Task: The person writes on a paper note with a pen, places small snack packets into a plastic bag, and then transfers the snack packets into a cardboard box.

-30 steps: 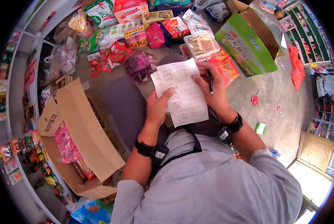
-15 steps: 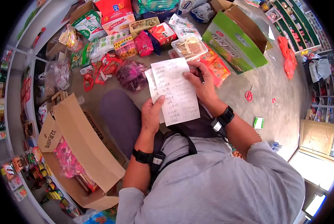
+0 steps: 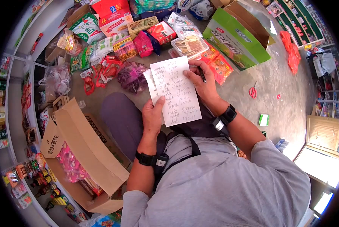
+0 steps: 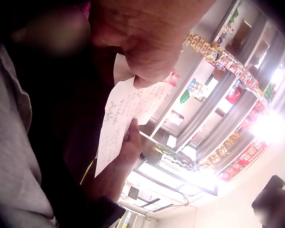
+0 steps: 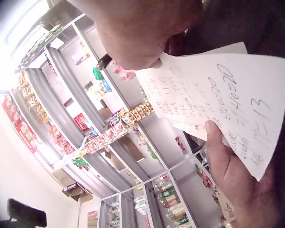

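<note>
Two handwritten paper sheets are held up in front of the lap. The front sheet [image 3: 176,94] carries a list of written lines and figures, and the back sheet [image 3: 151,84] shows along its left edge. My left hand [image 3: 153,116] pinches the lower left side, thumb on the front. At the upper right, my right hand [image 3: 204,85] grips the paper with its thumb on the front. A black pen [image 3: 203,76] sticks out from among the right fingers. In the right wrist view, the left thumb [image 5: 211,130] presses on the written side.
An open carton [image 3: 90,147] with pink packets stands at the left. Snack packs, a purple bag [image 3: 132,77] and a clear tub [image 3: 190,44] lie ahead, beside a green box [image 3: 235,38]. Red scissors [image 3: 253,92] lie on the floor at the right. Stocked shelves line the sides.
The sheets have turned from tilted to more upright, and the writing on the front one shows more clearly. Both hands keep hold of the paper. The head view has shifted slightly.
</note>
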{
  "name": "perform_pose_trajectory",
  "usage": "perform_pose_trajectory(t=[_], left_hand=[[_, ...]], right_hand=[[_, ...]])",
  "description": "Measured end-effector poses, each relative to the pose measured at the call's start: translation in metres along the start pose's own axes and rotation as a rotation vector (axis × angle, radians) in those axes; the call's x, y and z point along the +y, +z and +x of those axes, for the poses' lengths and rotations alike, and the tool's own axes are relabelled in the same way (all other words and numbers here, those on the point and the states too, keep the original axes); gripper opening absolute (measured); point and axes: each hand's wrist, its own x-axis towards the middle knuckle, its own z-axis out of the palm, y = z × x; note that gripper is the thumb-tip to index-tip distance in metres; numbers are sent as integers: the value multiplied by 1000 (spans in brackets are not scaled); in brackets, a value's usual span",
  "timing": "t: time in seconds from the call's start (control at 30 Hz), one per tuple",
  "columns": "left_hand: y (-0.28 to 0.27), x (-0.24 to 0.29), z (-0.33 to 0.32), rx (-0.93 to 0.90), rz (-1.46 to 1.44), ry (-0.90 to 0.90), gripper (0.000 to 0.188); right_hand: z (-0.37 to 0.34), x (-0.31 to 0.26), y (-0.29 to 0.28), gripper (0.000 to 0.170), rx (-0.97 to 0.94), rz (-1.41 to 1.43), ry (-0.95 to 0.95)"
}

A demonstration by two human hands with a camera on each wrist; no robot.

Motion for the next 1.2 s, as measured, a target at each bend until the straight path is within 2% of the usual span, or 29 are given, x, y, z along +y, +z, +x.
perform_pose_trajectory(t=[0.7,0.9,1.0,1.2], left_hand=[[0,-3,1,6,-65,-18,26],[-1,-4,2,1,-90,-22,26],[1,-2,1,-2,-97,-19,26],[-2,-4,2,5,-97,-33,26]], right_hand=[[0,2,0,29,11,-29,-22],[0,7,-2,19,66,-93,-35],[0,4,3,19,83,141,40],[-5,-7,4,21,82,201,113]])
